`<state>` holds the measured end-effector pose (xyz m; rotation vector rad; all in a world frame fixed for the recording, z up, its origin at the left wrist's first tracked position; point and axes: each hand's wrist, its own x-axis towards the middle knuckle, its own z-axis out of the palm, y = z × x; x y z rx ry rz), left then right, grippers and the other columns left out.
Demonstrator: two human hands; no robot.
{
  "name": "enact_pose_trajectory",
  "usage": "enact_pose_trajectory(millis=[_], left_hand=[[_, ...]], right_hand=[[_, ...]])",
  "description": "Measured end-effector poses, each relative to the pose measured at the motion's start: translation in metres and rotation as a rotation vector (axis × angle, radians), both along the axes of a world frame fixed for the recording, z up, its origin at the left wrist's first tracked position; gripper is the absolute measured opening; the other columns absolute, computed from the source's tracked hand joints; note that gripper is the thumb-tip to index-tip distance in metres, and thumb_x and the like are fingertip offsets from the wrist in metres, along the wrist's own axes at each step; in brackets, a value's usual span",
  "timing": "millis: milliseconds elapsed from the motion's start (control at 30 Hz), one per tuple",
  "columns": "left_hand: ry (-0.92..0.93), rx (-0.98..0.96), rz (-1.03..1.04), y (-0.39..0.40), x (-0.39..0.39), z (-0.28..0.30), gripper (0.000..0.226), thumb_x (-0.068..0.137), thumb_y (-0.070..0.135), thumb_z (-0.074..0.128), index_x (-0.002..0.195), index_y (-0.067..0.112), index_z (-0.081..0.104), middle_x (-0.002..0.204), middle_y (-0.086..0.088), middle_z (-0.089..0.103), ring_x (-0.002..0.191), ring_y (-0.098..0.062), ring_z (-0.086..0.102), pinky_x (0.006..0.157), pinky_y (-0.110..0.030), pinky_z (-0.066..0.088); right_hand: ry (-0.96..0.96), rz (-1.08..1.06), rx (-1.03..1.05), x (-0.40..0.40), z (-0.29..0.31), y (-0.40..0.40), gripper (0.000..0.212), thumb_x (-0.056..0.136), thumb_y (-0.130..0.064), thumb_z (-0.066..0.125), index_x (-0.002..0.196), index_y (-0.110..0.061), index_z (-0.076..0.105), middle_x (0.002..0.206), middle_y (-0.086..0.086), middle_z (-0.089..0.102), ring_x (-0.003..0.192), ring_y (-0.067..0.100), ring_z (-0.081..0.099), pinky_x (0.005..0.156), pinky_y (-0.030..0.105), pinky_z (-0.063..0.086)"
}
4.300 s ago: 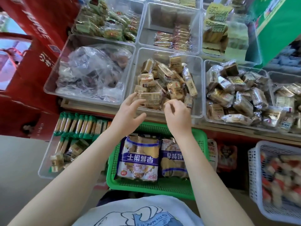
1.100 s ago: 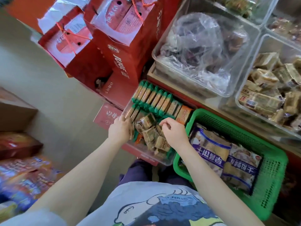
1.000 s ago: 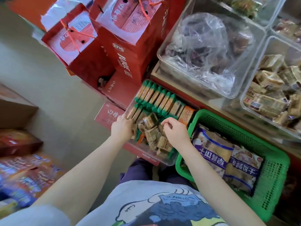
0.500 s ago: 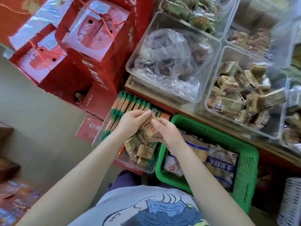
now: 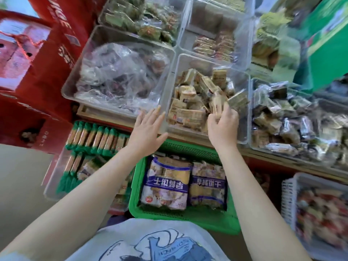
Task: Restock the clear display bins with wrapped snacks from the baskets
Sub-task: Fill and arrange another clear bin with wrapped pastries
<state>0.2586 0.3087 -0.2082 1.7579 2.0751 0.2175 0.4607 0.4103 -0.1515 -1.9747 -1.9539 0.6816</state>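
Observation:
My right hand (image 5: pixel 223 123) grips a small tan wrapped snack (image 5: pixel 218 102) over the front of the clear display bin (image 5: pixel 165 102), which holds several tan wrapped snacks (image 5: pixel 190 110). My left hand (image 5: pixel 148 127) hovers with straight spread fingers at that bin's front left corner and holds nothing. Below left, a clear tub (image 5: pixel 52 178) on the floor holds green-ended snack sticks (image 5: pixel 94 136) and a few tan snacks. A green basket (image 5: pixel 186 217) beneath my arms holds two large blue-and-gold snack bags (image 5: pixel 167 183).
A clear bin with crumpled plastic bags (image 5: pixel 120 76) sits left of the snack bin. Another bin of silver-wrapped snacks (image 5: pixel 293 121) is to the right. Red gift boxes (image 5: pixel 37 59) stack at the left. A white basket (image 5: pixel 290 200) of red-wrapped items stands at lower right.
Both hands rose from the floor tub to the display bin. My right hand carried a tan snack up; my left hand let go and opened beside the bin.

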Motion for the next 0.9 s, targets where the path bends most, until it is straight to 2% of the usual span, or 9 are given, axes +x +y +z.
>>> enact_pose_trajectory(millis=[67, 167, 300, 400, 533, 600, 667, 733, 900], left_hand=[[0.044, -0.01, -0.03, -0.002, -0.002, -0.006, 0.075, 0.099, 0.057, 0.037, 0.159, 0.027, 0.003, 0.165, 0.004, -0.011, 0.152, -0.012, -0.011, 0.122, -0.041, -0.011], [0.041, -0.015, -0.039, 0.0, -0.003, -0.005, 0.077, 0.098, 0.055, 0.042, 0.159, 0.03, 0.001, 0.165, 0.006, -0.013, 0.151, -0.011, -0.014, 0.122, -0.039, -0.013], [-0.071, -0.062, -0.02, 0.005, -0.004, 0.009, 0.074, 0.097, 0.049, 0.05, 0.158, 0.031, 0.013, 0.166, 0.007, -0.006, 0.152, -0.01, -0.007, 0.121, -0.037, -0.012], [-0.286, -0.002, 0.082, 0.001, -0.008, 0.025, 0.053, 0.097, 0.039, 0.056, 0.148, 0.028, 0.044, 0.163, 0.002, 0.022, 0.151, -0.015, 0.012, 0.122, -0.038, 0.002], [-0.4, 0.137, 0.347, -0.06, -0.027, 0.019, 0.023, 0.096, 0.024, 0.058, 0.116, 0.019, 0.068, 0.129, 0.005, 0.057, 0.125, -0.015, 0.046, 0.105, -0.026, 0.032], [-0.364, -0.023, 0.567, -0.102, -0.049, -0.002, 0.02, 0.098, 0.021, 0.054, 0.114, 0.02, 0.066, 0.116, 0.005, 0.059, 0.098, -0.014, 0.059, 0.082, -0.021, 0.044], [-0.356, -0.277, 0.762, -0.139, -0.067, -0.024, 0.025, 0.097, 0.02, 0.049, 0.117, 0.02, 0.064, 0.106, 0.001, 0.064, 0.075, -0.016, 0.062, 0.064, -0.028, 0.05], [-0.387, -0.417, 0.753, -0.162, -0.074, -0.044, 0.028, 0.095, 0.019, 0.05, 0.119, 0.02, 0.066, 0.101, -0.003, 0.068, 0.078, -0.025, 0.065, 0.07, -0.036, 0.056], [-0.278, -0.609, 0.465, -0.177, -0.065, -0.083, 0.046, 0.09, 0.022, 0.053, 0.136, 0.023, 0.053, 0.123, -0.006, 0.061, 0.105, -0.03, 0.062, 0.079, -0.039, 0.055]], right_hand=[[-0.206, 0.143, -0.053, 0.004, -0.01, -0.001, 0.059, 0.101, -0.04, 0.045, 0.155, -0.019, 0.03, 0.159, 0.018, 0.022, 0.144, 0.036, 0.024, 0.118, 0.05, 0.022], [-0.293, 0.203, 0.017, 0.006, -0.018, -0.011, 0.06, 0.101, -0.036, 0.046, 0.156, -0.02, 0.029, 0.163, 0.019, 0.015, 0.149, 0.033, 0.016, 0.118, 0.05, 0.018], [-0.243, 0.091, 0.219, 0.001, -0.022, -0.03, 0.041, 0.091, -0.023, 0.057, 0.13, -0.01, 0.059, 0.142, 0.019, 0.046, 0.135, 0.037, 0.039, 0.107, 0.055, 0.033], [-0.048, 0.165, 0.361, -0.016, -0.02, -0.054, 0.022, 0.089, -0.013, 0.058, 0.107, -0.008, 0.068, 0.111, 0.011, 0.06, 0.104, 0.03, 0.055, 0.089, 0.044, 0.042], [0.194, 0.484, 0.006, -0.047, -0.033, -0.097, 0.018, 0.097, -0.012, 0.051, 0.097, -0.011, 0.069, 0.092, 0.001, 0.066, 0.085, 0.018, 0.059, 0.074, 0.038, 0.05], [0.176, 0.544, -0.181, -0.061, -0.053, -0.117, 0.02, 0.098, -0.014, 0.048, 0.097, -0.014, 0.068, 0.092, -0.001, 0.067, 0.084, 0.017, 0.06, 0.074, 0.036, 0.05], [0.133, 0.546, -0.317, -0.074, -0.073, -0.134, 0.021, 0.098, -0.016, 0.047, 0.097, -0.016, 0.067, 0.088, -0.002, 0.066, 0.078, 0.017, 0.058, 0.069, 0.036, 0.046], [0.093, 0.512, -0.41, -0.087, -0.089, -0.151, 0.021, 0.099, -0.017, 0.046, 0.096, -0.015, 0.067, 0.082, -0.002, 0.064, 0.071, 0.017, 0.055, 0.064, 0.033, 0.039], [0.057, 0.435, -0.523, -0.115, -0.11, -0.183, 0.022, 0.101, -0.019, 0.046, 0.093, -0.011, 0.064, 0.073, 0.002, 0.061, 0.063, 0.018, 0.053, 0.061, 0.033, 0.04]])
